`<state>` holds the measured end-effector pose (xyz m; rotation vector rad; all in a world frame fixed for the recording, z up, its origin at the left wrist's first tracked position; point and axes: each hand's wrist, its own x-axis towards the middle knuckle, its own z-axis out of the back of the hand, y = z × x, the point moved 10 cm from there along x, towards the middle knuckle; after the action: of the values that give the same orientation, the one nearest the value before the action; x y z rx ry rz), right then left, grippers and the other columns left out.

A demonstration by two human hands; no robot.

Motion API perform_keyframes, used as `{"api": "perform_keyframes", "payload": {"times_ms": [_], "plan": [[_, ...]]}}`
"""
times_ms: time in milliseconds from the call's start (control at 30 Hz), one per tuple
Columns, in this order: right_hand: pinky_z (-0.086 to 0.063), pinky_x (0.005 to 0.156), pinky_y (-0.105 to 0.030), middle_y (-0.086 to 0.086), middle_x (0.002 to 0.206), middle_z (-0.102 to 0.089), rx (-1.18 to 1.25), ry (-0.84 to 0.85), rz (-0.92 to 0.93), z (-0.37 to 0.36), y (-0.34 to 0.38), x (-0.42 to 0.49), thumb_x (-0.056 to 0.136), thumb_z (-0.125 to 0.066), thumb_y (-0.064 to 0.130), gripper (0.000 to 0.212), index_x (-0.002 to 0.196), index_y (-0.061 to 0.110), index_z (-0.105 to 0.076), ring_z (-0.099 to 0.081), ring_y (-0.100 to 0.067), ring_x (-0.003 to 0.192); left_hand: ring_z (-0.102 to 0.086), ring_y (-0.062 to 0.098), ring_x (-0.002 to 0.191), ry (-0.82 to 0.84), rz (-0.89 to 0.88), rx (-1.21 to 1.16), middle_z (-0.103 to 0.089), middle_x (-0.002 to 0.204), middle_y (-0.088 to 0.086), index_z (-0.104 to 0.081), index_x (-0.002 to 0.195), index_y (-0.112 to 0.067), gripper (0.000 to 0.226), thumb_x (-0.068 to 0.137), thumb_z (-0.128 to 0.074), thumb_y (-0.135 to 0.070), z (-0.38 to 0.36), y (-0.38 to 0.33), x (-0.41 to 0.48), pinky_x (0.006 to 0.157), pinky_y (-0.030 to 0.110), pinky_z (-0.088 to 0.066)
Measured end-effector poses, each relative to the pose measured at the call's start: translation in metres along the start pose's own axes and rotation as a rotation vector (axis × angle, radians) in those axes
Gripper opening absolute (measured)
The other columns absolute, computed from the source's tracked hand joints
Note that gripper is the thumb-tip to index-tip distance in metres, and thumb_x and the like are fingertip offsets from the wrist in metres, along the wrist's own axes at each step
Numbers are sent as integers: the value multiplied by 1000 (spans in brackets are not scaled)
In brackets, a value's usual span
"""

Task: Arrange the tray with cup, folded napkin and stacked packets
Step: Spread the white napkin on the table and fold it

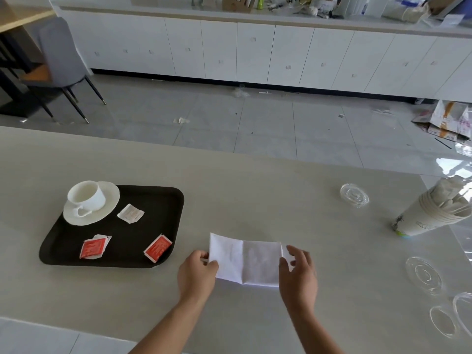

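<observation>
White paper napkin (249,261) lay flat on the table (255,187), just right of the tray (153,200), with fold creases across it. The left hand (198,273) pinched the napkin's left edge, its grip closed on the paper. The right hand (297,273) rested at the right edge with fingers spread wide; whether it clamped the paper could not be told.

Black tray sat on the table's left part. It held a white cup (86,195) standing on a saucer (107,200) in the far left corner, a white packet (130,213) near the middle, a red packet (92,248) lying on another white one at the near side, and a second red packet (157,248) at the near right corner. The packets lay apart, not stacked.

At the table's right side stood a tilted stack of paper cups (431,213), and clear plastic lids (354,195) lay scattered near it. Open table surface lay between the napkin and these items and along the far edge. Beyond the table's far edge were a tiled floor (255,118) and white cabinets (255,52).
</observation>
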<state>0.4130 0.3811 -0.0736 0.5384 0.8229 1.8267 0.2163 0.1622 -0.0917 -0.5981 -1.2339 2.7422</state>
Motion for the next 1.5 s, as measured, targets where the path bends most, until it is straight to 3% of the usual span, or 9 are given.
{"api": "perform_keyframes", "payload": {"times_ms": [167,400,500,600,667,833,1033,1267,1500], "plan": [[-43,64,-29,2,87,-66,-222,239,-48,-20,-24,12,83,-65,14,25,108,17,-66,-62,-23,81,-61,3,73,-31,-98,-101,-67,76,-14,-63,84,-27,18,72,-65,-13,-3,-29,-12,56,20,-39],[-49,64,-33,4,72,-65,-120,238,-88,-17,-29,16,83,-67,16,4,83,16,-62,-61,-22,71,-56,6,68,-43,-330,-6,-61,75,-9,-67,76,-20,22,67,-66,0,-28,-75,-29,59,17,-39],[-50,58,-37,0,63,-66,25,231,-112,-10,-15,26,91,-63,31,26,70,15,-62,-59,-21,59,-54,11,65,-51,-420,63,-57,72,-8,-64,72,-19,21,64,-66,0,-39,-91,-41,59,26,-43],[-41,40,-27,-5,63,-72,320,397,-285,-26,1,36,89,-58,56,48,73,12,-69,-54,-17,43,-56,20,69,-45,-552,192,-58,72,-5,-62,71,-17,22,61,-69,2,-54,-105,-54,59,32,-46],[-39,40,-23,-2,60,-71,225,440,-244,-30,14,45,79,-63,66,57,70,10,-68,-55,-14,41,-57,24,67,-33,-649,280,-57,71,-2,-62,71,-17,27,57,-73,3,-64,-112,-63,60,34,-47],[-53,60,-32,6,67,-69,-54,395,-109,-27,22,65,72,-70,34,14,73,21,-70,-65,-17,65,-56,24,63,-16,-796,388,-54,66,-3,-64,69,-20,31,49,-78,-1,-83,-119,-80,56,37,-48],[-45,78,-28,9,106,-61,-167,415,51,-27,6,71,82,-72,32,11,90,25,-71,-56,-15,99,-58,22,81,120,-907,492,-56,78,-4,-61,77,-25,26,63,-78,-36,-109,-104,-100,67,35,-47],[-41,67,-24,4,87,-69,-232,469,59,-30,-4,69,83,-71,22,11,94,19,-71,-63,-17,84,-59,24,80,177,-905,669,-58,77,-1,-64,85,-22,41,57,-80,-47,-127,-92,-105,66,39,-50],[-39,63,-24,4,86,-65,-219,414,16,-22,-19,60,78,-67,14,9,85,20,-65,-61,-19,82,-56,26,74,134,-1015,703,-54,72,0,-58,70,-19,19,57,-70,-11,-131,-84,-104,66,39,-48]]}}
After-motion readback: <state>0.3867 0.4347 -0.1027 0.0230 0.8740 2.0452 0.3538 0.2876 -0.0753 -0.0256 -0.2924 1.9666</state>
